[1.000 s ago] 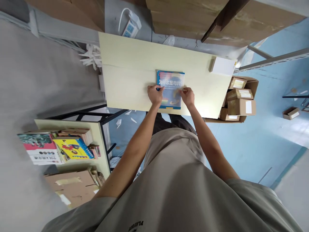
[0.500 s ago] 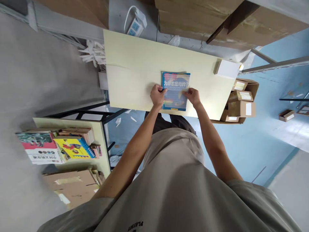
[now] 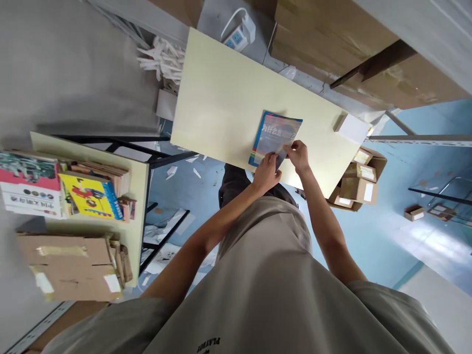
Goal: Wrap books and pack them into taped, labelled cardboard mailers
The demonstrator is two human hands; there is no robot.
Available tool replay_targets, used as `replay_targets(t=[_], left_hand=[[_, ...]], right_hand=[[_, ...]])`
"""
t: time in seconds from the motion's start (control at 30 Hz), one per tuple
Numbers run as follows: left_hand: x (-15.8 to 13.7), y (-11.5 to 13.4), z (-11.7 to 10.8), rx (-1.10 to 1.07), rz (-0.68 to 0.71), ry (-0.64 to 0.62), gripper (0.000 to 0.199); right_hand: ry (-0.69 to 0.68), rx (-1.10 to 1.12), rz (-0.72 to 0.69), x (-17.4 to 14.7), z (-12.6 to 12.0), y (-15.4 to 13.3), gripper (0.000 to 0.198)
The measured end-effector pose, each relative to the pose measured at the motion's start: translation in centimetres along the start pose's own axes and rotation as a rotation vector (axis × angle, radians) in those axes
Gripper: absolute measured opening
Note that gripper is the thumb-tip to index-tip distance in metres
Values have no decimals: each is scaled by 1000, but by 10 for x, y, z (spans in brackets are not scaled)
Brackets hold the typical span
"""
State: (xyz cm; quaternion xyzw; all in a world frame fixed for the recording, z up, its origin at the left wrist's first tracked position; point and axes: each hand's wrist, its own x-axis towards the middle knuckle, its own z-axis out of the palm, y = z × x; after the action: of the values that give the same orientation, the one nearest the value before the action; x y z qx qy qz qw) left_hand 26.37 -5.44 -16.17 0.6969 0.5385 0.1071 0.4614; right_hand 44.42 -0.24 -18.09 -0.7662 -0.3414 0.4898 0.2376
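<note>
A thin book (image 3: 273,132) with a blue-edged cover and white Chinese lettering lies on the pale yellow table, turned at a slant. Its lower right part looks bent up between my hands. My right hand (image 3: 298,155) pinches the book's right edge between thumb and fingers. At the near edge, my left hand (image 3: 267,174) is closed with curled fingers on the lower right corner, covering that part of the cover.
On the table's (image 3: 217,93) right end sits a white box (image 3: 353,128). A carton of small boxes (image 3: 357,184) stands beyond it. Large cartons (image 3: 328,39) and a power strip (image 3: 239,37) line the far side. Books (image 3: 90,194) are stacked on a side table at left.
My left hand has gone from the book's left edge to its lower right corner. The book has turned aslant and its right side is now bent up. The view has rotated.
</note>
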Motion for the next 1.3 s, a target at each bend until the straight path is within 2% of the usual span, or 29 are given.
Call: replay_targets(t=[0.1,0.23,0.4,0.63,0.83,0.93,1.07,1.2,1.3], left_hand=[[-3,-16,-23,-161,32,60,52],[-14,-29,-50,-290,22,173,43],[-19,-24,-54,-353,-33,225,38],[-18,-28,-46,-459,-48,238,26],[-23,-38,-54,-471,-95,275,22],[-24,-44,-61,-503,-96,291,27],[-24,-55,-71,-479,-175,362,28],[-24,-72,-85,-471,-272,472,30],[-21,-92,-98,-465,-348,507,33]], right_hand=[[-5,20,4,-9,2,-24,46],[-84,4,-42,-15,14,-56,50],[-114,-99,-84,-17,20,-80,49],[-146,-47,-55,-22,11,-84,61],[-179,-49,-77,-24,20,-94,75],[-206,-47,-94,-25,27,-102,74],[-256,-50,-123,-22,33,-105,72],[-268,-123,-135,-9,39,-93,65],[-279,-263,-130,-2,56,-81,49]])
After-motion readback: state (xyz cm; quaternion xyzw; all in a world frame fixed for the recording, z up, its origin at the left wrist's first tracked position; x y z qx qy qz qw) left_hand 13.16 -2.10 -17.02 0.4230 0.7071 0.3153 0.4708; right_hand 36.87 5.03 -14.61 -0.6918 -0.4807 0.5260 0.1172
